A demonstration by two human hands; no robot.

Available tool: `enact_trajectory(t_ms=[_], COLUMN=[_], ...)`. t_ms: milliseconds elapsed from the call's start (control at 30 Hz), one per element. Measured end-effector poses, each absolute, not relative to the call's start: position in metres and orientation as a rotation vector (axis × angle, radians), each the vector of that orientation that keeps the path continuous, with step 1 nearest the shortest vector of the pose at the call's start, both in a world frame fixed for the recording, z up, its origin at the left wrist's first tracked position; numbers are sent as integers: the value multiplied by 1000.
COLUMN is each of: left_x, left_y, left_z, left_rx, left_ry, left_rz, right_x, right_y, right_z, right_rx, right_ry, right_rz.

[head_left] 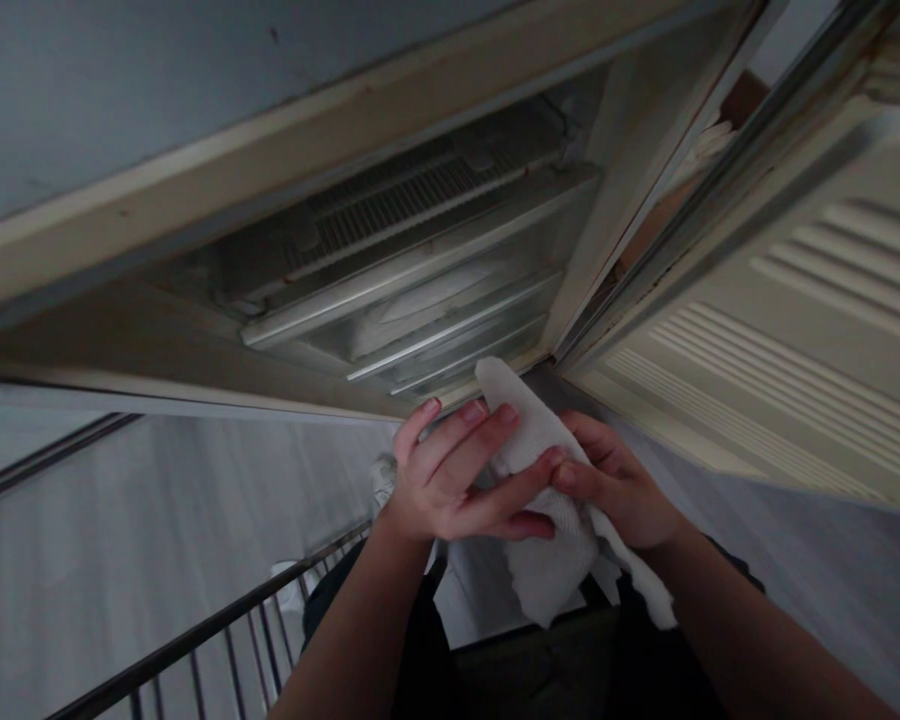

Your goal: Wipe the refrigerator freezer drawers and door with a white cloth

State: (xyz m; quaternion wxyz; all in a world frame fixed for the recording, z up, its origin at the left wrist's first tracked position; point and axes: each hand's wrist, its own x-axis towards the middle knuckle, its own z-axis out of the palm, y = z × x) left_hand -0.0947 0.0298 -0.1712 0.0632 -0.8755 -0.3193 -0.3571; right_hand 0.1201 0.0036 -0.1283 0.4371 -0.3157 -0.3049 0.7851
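A white cloth [547,540] with a ribbed weave hangs bunched in front of my body, its upper corner pointing toward the fridge and its lower edges loose. My right hand [622,485] grips it from the right, thumb pressed on the near face. My left hand [465,475] lies against the cloth's left side, fingers spread and slightly bent, one fingertip close to my right thumb. Beyond my hands is an open fridge or freezer compartment [420,330] with a grille, shelf edges and clear drawer-like fronts. Its cream inner door [780,350] stands swung out on the right.
A wire rack with dark rim [255,600] is at the lower left. Grey wood-look floor [195,500] shows on both sides. The cabinet's worn cream frame [307,120] crosses above the opening. Some items [709,145] are visible through the hinge-side gap.
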Motion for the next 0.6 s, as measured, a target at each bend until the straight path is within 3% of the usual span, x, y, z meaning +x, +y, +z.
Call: enact_trajectory(t_ms=[367,467,600], left_x=[-81,-77,-77], left_y=[43,58,68], left_z=[-149,-170,-220], left_rx=[-2731,-3088,-3321], left_ry=[-860,-1233,-1929], left_rz=[-1110,-861,-206], right_x=[116,112,107], right_y=[8,18,28], right_z=[-131,-148,-176], right_rx=[-866,-1118,-1508], right_ry=[-820,-926,-1394], right_rz=[1826,1653,1283])
